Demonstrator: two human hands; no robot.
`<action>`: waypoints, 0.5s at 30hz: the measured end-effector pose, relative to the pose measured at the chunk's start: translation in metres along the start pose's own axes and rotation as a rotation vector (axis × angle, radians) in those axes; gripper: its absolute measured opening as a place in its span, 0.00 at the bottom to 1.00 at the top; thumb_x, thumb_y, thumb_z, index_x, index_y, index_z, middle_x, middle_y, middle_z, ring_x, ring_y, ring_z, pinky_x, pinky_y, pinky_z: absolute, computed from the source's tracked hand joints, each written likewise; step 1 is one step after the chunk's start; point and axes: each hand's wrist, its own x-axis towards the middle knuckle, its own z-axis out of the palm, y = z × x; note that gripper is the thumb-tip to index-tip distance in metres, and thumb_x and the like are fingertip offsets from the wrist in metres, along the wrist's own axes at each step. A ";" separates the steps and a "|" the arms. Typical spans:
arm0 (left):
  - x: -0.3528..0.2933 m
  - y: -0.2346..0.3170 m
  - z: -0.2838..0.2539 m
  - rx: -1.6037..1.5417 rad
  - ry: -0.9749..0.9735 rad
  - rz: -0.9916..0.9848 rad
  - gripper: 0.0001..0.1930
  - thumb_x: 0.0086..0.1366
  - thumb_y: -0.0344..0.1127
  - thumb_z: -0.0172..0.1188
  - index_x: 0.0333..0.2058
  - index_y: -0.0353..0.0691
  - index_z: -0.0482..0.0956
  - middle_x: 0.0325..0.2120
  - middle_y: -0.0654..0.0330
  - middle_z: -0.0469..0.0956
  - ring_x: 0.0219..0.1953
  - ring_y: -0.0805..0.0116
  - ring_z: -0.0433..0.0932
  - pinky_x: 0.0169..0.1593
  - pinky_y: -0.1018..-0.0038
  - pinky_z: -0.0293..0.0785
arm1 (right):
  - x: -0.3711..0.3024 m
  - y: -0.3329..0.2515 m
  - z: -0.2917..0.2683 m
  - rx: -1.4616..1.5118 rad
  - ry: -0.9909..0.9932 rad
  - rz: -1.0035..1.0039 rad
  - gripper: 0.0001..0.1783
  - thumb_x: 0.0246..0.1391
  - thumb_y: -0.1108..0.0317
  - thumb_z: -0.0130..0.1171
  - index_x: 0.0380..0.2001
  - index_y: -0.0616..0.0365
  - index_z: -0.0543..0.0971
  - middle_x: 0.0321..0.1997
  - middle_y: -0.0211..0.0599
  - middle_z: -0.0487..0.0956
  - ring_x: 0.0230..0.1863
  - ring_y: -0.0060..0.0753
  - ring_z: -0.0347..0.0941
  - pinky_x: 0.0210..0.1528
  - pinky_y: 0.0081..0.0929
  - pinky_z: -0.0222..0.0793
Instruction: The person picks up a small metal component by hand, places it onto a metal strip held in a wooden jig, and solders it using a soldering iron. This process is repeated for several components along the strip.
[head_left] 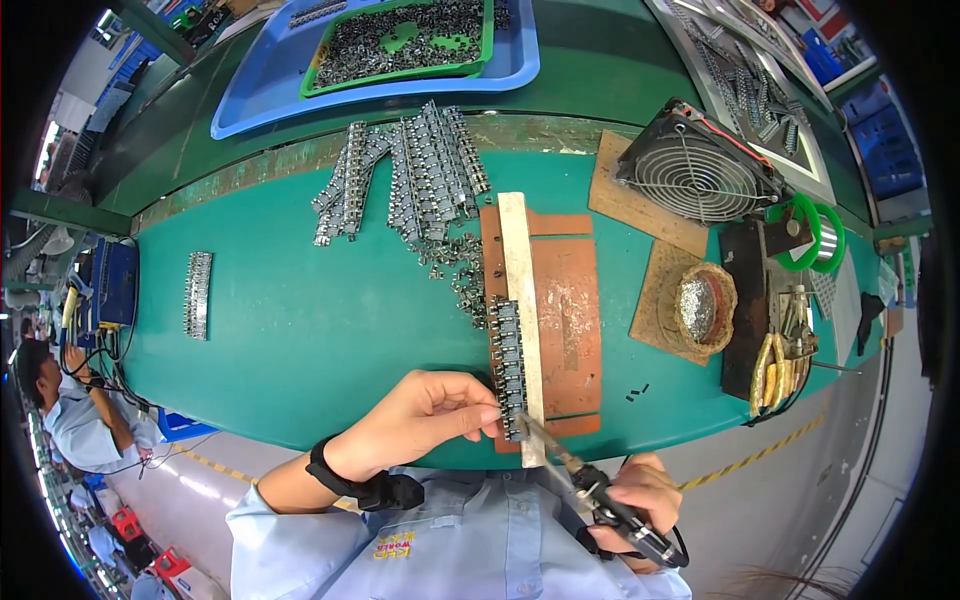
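Black soldering iron [600, 492] clamped in the right hand [647, 497], two hands apparently soldering one component strip [509, 365].
Left hand [425, 415] meets the strip's near end, its grip unclear; the next joint likely needs a steady tip. Beneath, one orange board [570, 330]; beyond, one solder spool [828, 240], one fan [697, 180].

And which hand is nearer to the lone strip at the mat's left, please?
Left. The left hand is to the right of the lone strip; the right hand, holding a black-handled tool, is farther right.
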 end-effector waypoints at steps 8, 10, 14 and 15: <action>0.001 0.001 0.002 0.009 -0.006 0.007 0.07 0.61 0.31 0.51 0.33 0.33 0.73 0.28 0.62 0.75 0.32 0.78 0.72 0.37 0.81 0.68 | -0.007 0.023 0.019 0.210 0.447 0.149 0.25 0.38 0.61 0.65 0.37 0.61 0.67 0.26 0.38 0.70 0.22 0.26 0.67 0.25 0.21 0.62; 0.000 0.000 0.001 0.015 0.003 0.008 0.07 0.61 0.31 0.51 0.33 0.33 0.73 0.28 0.62 0.75 0.32 0.78 0.72 0.37 0.82 0.68 | 0.005 0.027 0.025 0.249 0.486 0.221 0.25 0.39 0.60 0.65 0.38 0.61 0.66 0.28 0.38 0.69 0.23 0.25 0.66 0.25 0.20 0.62; -0.001 0.002 0.003 0.043 0.019 0.010 0.07 0.61 0.31 0.51 0.34 0.33 0.73 0.28 0.62 0.75 0.31 0.78 0.72 0.36 0.82 0.69 | 0.016 0.031 0.029 0.309 0.540 0.328 0.26 0.40 0.60 0.64 0.39 0.60 0.65 0.31 0.39 0.68 0.25 0.23 0.66 0.25 0.17 0.62; -0.001 0.006 0.002 0.047 0.021 0.011 0.07 0.61 0.31 0.51 0.34 0.33 0.73 0.28 0.62 0.75 0.31 0.78 0.72 0.36 0.82 0.69 | 0.015 0.031 0.027 0.322 0.535 0.334 0.26 0.41 0.60 0.64 0.39 0.60 0.65 0.31 0.38 0.68 0.25 0.23 0.67 0.25 0.17 0.62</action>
